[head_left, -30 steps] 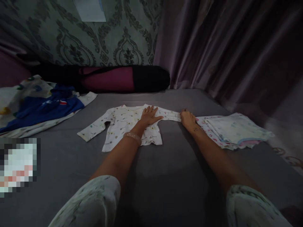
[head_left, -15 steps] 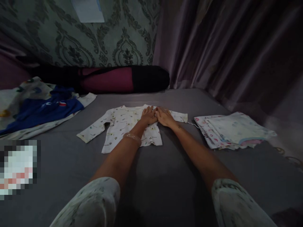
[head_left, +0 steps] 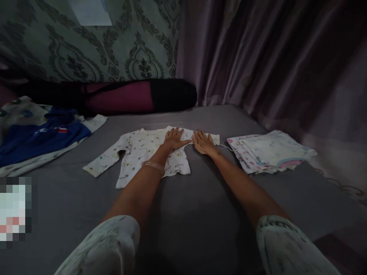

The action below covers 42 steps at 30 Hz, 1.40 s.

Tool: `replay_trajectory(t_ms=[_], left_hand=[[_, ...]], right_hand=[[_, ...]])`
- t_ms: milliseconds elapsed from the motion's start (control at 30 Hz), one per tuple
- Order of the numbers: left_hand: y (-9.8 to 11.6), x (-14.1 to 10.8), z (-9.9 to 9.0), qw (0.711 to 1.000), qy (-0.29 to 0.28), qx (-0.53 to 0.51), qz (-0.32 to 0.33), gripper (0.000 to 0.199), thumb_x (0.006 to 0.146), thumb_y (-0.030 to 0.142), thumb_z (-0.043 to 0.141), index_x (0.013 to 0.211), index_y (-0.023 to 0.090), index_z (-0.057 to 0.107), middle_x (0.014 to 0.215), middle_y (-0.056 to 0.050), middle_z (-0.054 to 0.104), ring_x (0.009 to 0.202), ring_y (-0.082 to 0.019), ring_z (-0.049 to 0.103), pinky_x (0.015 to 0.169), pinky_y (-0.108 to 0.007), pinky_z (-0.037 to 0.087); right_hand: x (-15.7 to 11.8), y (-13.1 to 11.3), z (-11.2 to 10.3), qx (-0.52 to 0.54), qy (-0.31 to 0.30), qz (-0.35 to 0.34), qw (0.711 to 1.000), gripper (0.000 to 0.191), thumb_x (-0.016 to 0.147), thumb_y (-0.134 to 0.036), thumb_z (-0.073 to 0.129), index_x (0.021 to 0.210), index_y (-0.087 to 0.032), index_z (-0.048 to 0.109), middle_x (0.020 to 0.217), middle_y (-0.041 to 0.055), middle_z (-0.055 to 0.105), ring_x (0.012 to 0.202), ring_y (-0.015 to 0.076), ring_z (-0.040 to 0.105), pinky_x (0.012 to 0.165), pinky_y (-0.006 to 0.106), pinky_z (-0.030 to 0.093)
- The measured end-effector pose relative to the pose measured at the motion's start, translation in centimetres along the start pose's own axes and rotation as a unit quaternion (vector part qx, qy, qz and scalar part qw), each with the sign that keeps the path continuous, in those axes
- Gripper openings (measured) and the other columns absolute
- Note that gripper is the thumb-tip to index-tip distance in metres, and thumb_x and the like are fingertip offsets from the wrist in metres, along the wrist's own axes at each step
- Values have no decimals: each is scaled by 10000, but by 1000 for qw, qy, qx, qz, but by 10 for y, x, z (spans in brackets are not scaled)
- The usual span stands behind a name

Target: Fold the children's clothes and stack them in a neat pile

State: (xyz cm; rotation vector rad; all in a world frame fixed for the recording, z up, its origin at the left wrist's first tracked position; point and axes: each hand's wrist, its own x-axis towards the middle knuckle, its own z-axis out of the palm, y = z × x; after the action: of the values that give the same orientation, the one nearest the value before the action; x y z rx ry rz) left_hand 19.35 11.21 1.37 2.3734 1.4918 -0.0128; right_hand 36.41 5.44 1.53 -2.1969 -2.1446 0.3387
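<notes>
Your left hand lies spread on the white shirt; your right, fingers slightly parted, presses its right sleeve.

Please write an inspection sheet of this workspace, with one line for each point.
Surface: grey cloth, dimly lit.
Job's things: printed white shirt, spread out; folded clothes to its right.
Clutter: loose clothes at left; black and pink bundle behind; pixelated item at left edge, unidentifiable.
Hands: left hand flat on the shirt, right hand on its sleeve.
Cables: nothing seen; thin white string beside the cuff.
Surroundings: patterned wall, paper, curtain.
</notes>
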Motion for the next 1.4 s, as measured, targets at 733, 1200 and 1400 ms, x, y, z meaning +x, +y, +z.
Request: replay_trajectory(t_ms=[733, 1200, 1400], left_hand=[[-34, -48, -10, 999, 31, 6, 12, 711, 924, 496, 313, 1484, 60, 285, 1578, -169, 241, 1481, -245, 150, 1186, -329, 150], [-77, -150, -14, 1000, -8, -13, -1, 751, 912, 595, 260, 1507, 136, 241, 1601, -143, 177, 1485, -238, 135, 1192, -390, 135], [-90, -176, -30, 998, 40, -48, 2, 684, 922, 580, 283, 1483, 191, 301, 1582, -93, 273, 1466, -211, 220, 1182, -344, 187]], right_hand=[[18, -57, -7, -33, 36, -71, 996, 588, 986, -322, 201, 1509, -60, 262, 1582, 144, 248, 1462, 246, 183, 1189, 459, 85], [56, -94, 25, -27, 45, -65, 997, 660, 992, -425, 165, 1509, -18, 226, 1592, 157, 201, 1466, 275, 130, 1177, 469, 103], [59, -109, 15, -51, -3, -25, 998, 667, 990, -424, 163, 1509, -11, 234, 1596, 175, 170, 1471, 289, 114, 1177, 498, 86]])
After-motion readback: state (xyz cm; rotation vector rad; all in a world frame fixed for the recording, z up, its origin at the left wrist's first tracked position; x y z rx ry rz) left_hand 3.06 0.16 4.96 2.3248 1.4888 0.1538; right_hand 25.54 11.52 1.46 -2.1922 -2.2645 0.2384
